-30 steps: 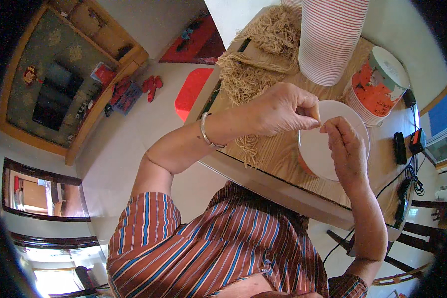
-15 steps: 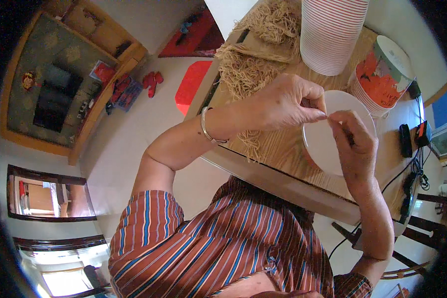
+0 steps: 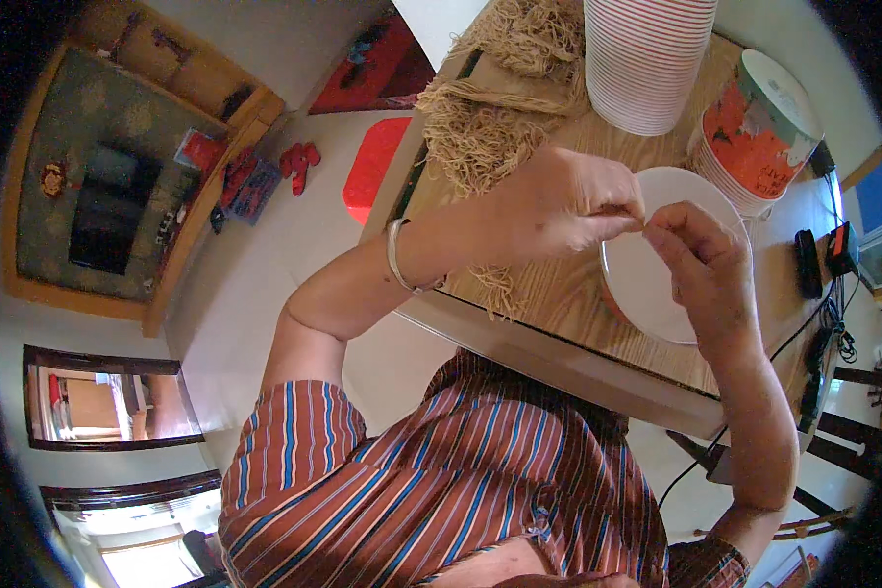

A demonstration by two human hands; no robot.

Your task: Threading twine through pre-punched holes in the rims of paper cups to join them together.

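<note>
Over a white round paper tub (image 3: 647,294) on the table, my two hands meet fingertip to fingertip. My left hand (image 3: 568,206), with a bangle at its wrist, is closed in a pinch. My right hand (image 3: 706,255) pinches close against it from the other side. Whatever sits between the fingertips is too small to make out. Tangled beige strands (image 3: 475,142) lie beyond my left hand, with some trailing beneath the wrist. A flat packet-like beige piece rests between them and another heap of beige strands (image 3: 529,39) farther back.
A tall stack of white paper tubs (image 3: 647,69) stands at the back of the wooden table (image 3: 568,314). Right of it are tubs with a red-and-green print (image 3: 755,137). Black adapters (image 3: 841,250) and cables run along the right edge. A red stool (image 3: 372,171) is on the floor.
My right hand has shifted slightly to the right and its fingers have curled in more. The left hand has turned a little, still meeting it. The whole view has tilted slightly.
</note>
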